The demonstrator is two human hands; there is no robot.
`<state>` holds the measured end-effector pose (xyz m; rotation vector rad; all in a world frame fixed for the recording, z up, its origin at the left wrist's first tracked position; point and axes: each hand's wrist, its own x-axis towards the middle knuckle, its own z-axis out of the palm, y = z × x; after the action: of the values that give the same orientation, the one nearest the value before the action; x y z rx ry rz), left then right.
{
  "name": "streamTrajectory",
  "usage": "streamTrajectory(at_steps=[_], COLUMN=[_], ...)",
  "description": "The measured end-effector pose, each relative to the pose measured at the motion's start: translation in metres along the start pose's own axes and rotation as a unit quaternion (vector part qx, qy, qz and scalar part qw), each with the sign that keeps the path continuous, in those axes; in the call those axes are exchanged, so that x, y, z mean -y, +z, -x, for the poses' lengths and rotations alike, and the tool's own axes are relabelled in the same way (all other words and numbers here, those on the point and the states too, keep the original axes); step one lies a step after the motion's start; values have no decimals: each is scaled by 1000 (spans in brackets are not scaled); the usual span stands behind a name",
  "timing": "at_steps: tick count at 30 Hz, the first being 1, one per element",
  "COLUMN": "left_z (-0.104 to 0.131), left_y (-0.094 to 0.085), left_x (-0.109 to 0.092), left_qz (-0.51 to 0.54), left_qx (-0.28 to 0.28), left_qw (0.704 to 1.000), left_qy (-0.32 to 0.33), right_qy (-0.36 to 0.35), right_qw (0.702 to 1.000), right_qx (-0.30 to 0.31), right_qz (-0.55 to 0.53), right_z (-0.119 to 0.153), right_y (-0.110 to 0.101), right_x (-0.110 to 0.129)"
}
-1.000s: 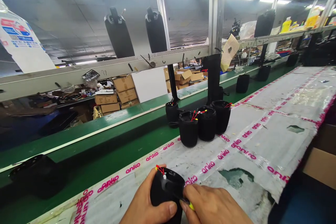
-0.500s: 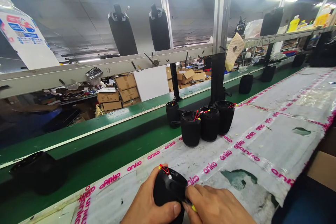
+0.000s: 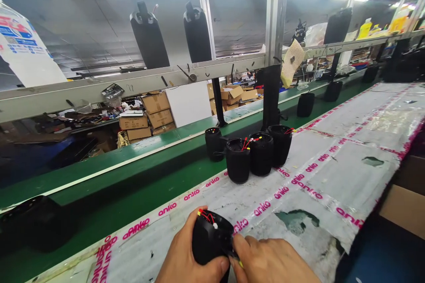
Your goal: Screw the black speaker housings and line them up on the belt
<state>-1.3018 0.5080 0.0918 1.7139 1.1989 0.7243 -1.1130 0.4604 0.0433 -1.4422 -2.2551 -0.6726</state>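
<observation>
A black speaker housing (image 3: 206, 244) with an open top is gripped by my left hand (image 3: 186, 254), thumb across its front and fingers behind. Red wires with a yellow end and a white connector (image 3: 215, 226) show at its open rim. My right hand (image 3: 267, 258) is closed against the housing's right side, fingers pinched around a small dark piece with a yellow part (image 3: 241, 264). Most of that piece is hidden by the fingers, so its kind is unclear. The housing is tilted above the covered bench.
Several similar black housings (image 3: 238, 161) with red wires stand ahead on the bench covering (image 3: 299, 190). More sit on the green conveyor belt (image 3: 159, 172), one lying at the left (image 3: 36, 221). A metal rail (image 3: 142, 80) with upright black speakers (image 3: 149, 40) runs above.
The surroundings have shifted slightly left in view as the camera turned. Both hands keep nearly the same hold on the housing, with the right fingers still at its right side.
</observation>
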Motion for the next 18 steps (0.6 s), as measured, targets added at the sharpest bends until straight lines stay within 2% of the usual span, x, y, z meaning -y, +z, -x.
streamTrajectory(at_steps=[6, 9, 14, 18], left_z=[-2, -4, -11, -13], left_y=[0, -6, -14, -13], left_x=[3, 8, 19, 20], left_qz=[-23, 3, 93, 66], left_qx=[9, 26, 111, 102], left_qw=[1000, 1000, 989, 992], left_qy=[2, 17, 17, 34], right_qy=[12, 27, 61, 58], right_qw=[999, 998, 975, 982], right_qx=[21, 1, -8, 1], right_qz=[-32, -52, -215, -180], right_z=[-1, 0, 3, 3], right_y=[-6, -2, 7, 3], right_x=[-1, 2, 1, -3])
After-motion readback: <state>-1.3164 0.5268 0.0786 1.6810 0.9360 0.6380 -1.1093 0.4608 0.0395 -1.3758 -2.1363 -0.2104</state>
